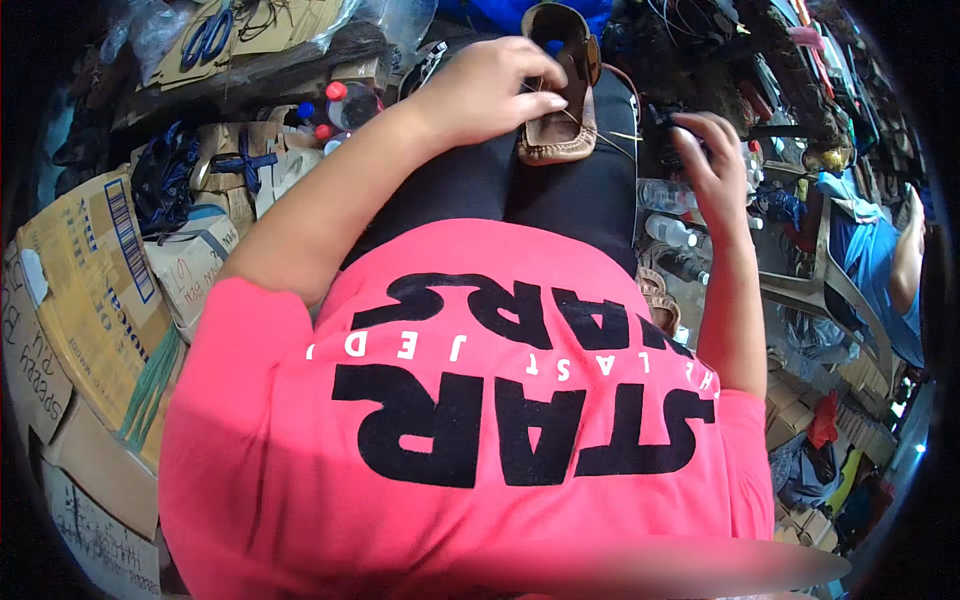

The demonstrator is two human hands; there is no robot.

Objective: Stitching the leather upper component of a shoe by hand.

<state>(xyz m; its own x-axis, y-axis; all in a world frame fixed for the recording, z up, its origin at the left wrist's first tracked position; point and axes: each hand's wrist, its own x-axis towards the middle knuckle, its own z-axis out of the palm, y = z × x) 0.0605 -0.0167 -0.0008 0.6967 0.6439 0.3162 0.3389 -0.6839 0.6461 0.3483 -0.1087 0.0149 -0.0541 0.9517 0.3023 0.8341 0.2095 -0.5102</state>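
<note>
A brown leather moccasin (558, 152) lies across my thighs, its stitched toe toward me and its heel pointing away. My left hand (500, 88) reaches over the shoe's left side, with thumb and fingers closed about its edge at the opening. Thin pale thread (618, 136) sticks out from the shoe near the toe seam, on the right. Raised apart from the shoe, to its right, is my right hand (716, 165). Its fingers curl toward the thumb; whatever sits between the fingertips is too small or dark to make out.
Bottles with red caps (352, 105) stand left of my legs; clear plastic bottles (668, 230) lie on the right. Cardboard boxes (95, 270) crowd the left side. Blue-handled scissors (207, 40) rest at the far left. At right, another person's arm (908, 255) shows beside a chair (835, 270).
</note>
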